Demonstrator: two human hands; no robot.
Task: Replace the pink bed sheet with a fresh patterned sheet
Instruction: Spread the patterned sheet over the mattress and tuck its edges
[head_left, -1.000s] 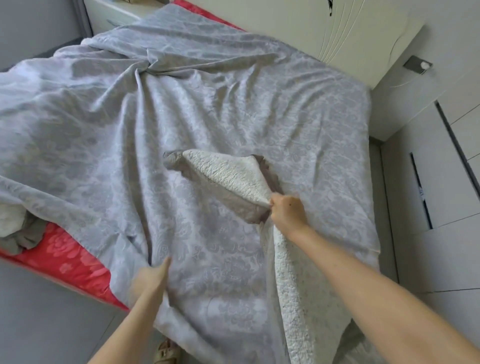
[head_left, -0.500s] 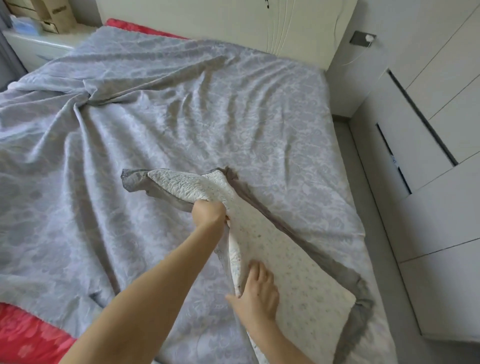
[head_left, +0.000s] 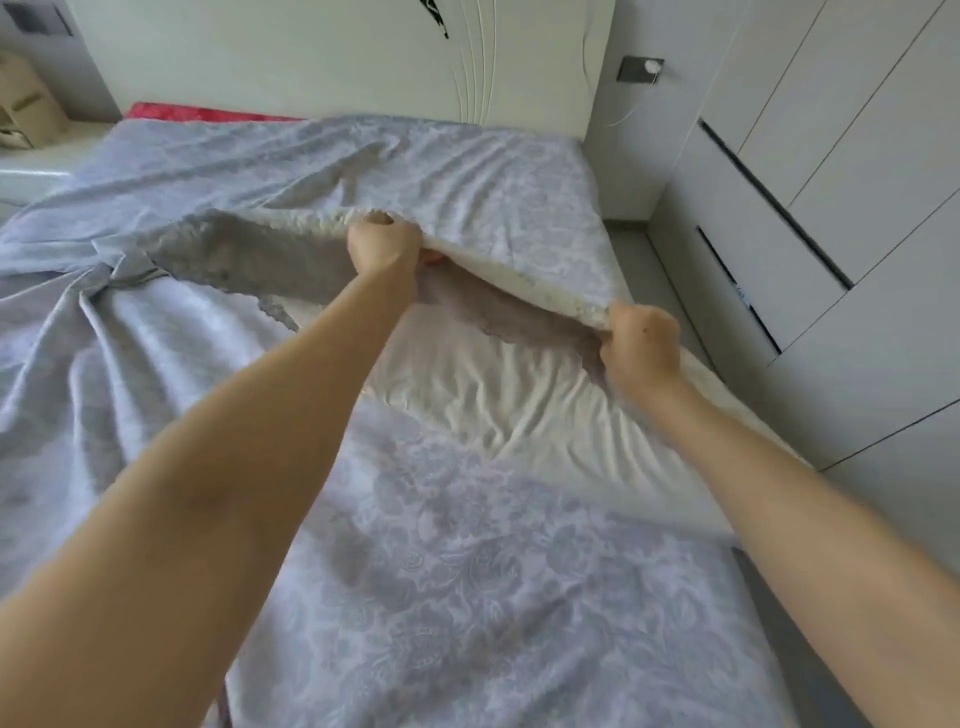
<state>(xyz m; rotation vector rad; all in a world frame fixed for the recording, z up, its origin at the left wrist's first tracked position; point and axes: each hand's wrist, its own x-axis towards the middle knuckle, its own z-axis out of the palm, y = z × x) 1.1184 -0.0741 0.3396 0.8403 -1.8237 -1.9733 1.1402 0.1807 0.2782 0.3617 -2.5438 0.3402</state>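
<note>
Spanning the bed from the left border of the view to the right side of the mattress, the patterned sheet (head_left: 467, 571) is grey with a floral print, wrinkled and bunched at far left. A pale bedside unit (head_left: 36, 166) stands at upper left, beside the bed. To its right, a narrow strip of the pink sheet (head_left: 197, 111) shows at the head of the bed, between the patterned sheet and the white headboard (head_left: 337, 57)

Near the middle of the bed, the left hand (head_left: 382, 249) grips a raised edge of the patterned sheet, fingers curled tightly around the fabric. The lifted edge shows a cream quilted underside and a grey lace trim. Below this edge, between the two forearms, a creased cream under-layer (head_left: 493, 395) is exposed

The right hand (head_left: 641, 345) grips the same edge, lower and further right, close to the right side of the mattress, fingers closed around the fabric. The edge runs in a raised line from one hand to the other

At far right, a wall socket (head_left: 640, 68) with a white cable sits beside the headboard, next to a white wardrobe (head_left: 831, 182)
</note>
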